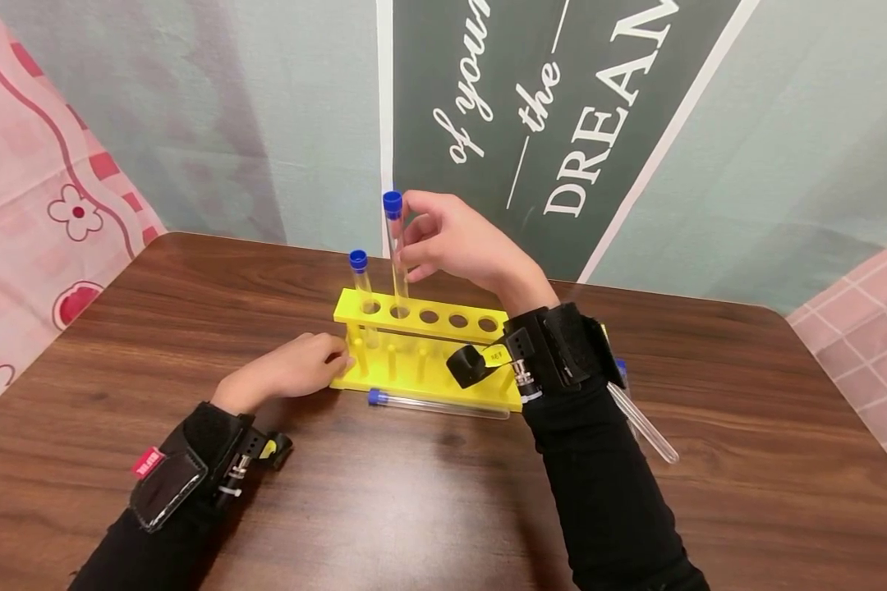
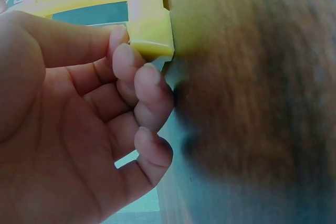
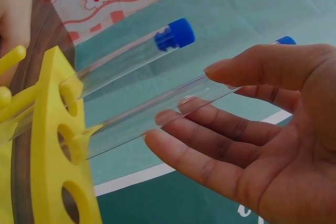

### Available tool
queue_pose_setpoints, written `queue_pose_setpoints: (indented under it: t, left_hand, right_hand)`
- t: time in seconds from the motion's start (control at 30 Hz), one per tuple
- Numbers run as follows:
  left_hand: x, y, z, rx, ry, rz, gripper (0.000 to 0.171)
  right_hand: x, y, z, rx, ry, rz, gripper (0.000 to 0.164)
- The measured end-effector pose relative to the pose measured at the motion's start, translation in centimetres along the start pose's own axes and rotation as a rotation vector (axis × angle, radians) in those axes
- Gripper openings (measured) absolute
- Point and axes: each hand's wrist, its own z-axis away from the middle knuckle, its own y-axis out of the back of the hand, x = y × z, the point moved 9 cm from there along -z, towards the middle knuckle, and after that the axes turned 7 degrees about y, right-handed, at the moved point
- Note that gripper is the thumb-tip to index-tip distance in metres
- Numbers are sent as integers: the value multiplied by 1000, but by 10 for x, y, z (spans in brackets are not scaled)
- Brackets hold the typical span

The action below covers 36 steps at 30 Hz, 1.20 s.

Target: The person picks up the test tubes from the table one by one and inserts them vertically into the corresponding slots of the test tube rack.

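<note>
While right hand (image 1: 461, 240), raised, pinches tube (image 3: 136, 120), left hand (image 1: 301, 365) grips rack (image 1: 414, 323)

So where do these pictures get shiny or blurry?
Head view: pale glare on the near tabletop; left wrist view: wood grain smeared out of focus, yellow rack partly washed out; right wrist view: dimmer, though the held tube's edges stay readable.

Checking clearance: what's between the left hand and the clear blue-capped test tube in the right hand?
Head view: the left end of the yellow rectangular rack, with another clear blue-capped test tube in its end hole.
</note>
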Motion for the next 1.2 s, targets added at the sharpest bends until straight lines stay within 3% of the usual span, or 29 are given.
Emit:
queue_pose_setpoints:
  t: [0.63, 1.2]
  left_hand:
    - [0, 0, 0, -7, 4, 4, 24]
    - [1, 0, 1, -3, 9, 8, 24]
  right_hand:
    - [32, -11, 2, -82, -83, 108, 12]
    - [33, -11, 4, -106, -68, 182, 9]
